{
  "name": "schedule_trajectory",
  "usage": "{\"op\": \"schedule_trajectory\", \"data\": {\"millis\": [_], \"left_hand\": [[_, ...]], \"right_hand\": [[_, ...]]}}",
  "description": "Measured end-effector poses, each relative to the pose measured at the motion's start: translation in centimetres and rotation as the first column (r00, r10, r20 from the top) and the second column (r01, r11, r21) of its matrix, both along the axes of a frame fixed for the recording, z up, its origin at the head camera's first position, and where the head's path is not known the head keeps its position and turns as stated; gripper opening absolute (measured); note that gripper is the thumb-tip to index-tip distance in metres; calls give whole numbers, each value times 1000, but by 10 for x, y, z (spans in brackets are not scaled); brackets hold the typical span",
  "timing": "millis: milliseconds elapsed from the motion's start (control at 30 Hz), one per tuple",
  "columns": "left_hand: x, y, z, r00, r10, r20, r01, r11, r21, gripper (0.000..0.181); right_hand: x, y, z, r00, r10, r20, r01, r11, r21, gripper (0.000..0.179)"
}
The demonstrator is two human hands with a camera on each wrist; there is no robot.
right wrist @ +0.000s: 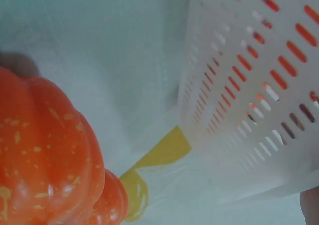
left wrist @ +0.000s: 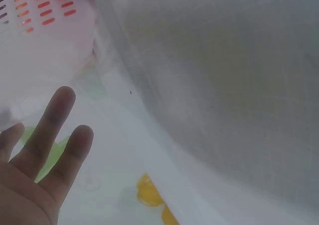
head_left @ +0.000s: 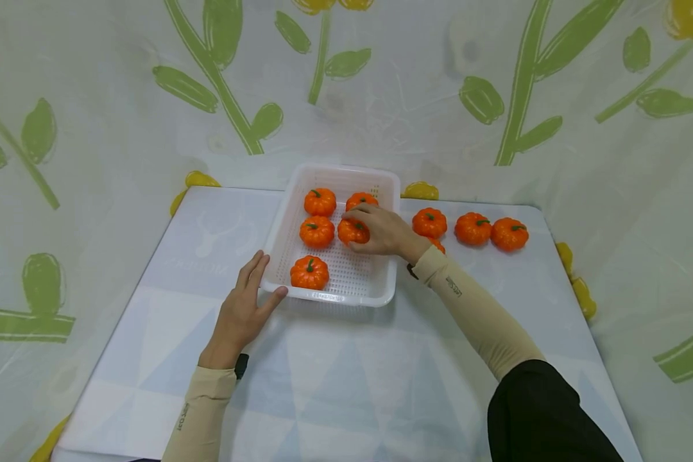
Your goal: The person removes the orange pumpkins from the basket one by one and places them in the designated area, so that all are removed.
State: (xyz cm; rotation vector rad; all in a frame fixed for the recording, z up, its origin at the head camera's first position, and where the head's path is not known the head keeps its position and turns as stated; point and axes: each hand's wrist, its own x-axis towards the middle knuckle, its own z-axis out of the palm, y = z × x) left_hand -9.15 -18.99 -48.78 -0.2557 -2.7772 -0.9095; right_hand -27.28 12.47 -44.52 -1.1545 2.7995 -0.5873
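Note:
A white perforated plastic basket [head_left: 369, 300] stands at the back of the table. My right hand [head_left: 384, 232] reaches over its right wall and grips a small orange pumpkin [head_left: 351, 232], fingers over the top and thumb at the near side. Several other pumpkins lie in the basket, such as a front pumpkin [head_left: 309, 273] and a back-left pumpkin [head_left: 320, 202]. My left hand [head_left: 239, 317] is at the front-left corner with fingers spread and thumb right at the rim. In the left wrist view, its straight fingers [left wrist: 50, 120] extend beside the basket wall [left wrist: 45, 60].
Right of the basket are several more pumpkins: a near pumpkin [head_left: 429, 222], a middle pumpkin [head_left: 472, 229] and an outer pumpkin [head_left: 509, 234]. Another pumpkin [head_left: 437, 244] is partly hidden by my right wrist. A flower-patterned sheet [head_left: 404, 128] rises behind the table [head_left: 335, 385].

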Motion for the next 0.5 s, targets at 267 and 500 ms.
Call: {"op": "schedule_trajectory", "data": {"millis": [267, 500], "left_hand": [[1, 0, 0, 1000, 2, -2, -2, 1000, 0, 82], [0, 0, -2, 1000, 4, -1, -4, 1000, -1, 82]], "right_hand": [[11, 5, 15, 993, -61, -96, 56, 997, -61, 61], [18, 18, 28, 975, -169, -144, 134, 965, -224, 58]]}}
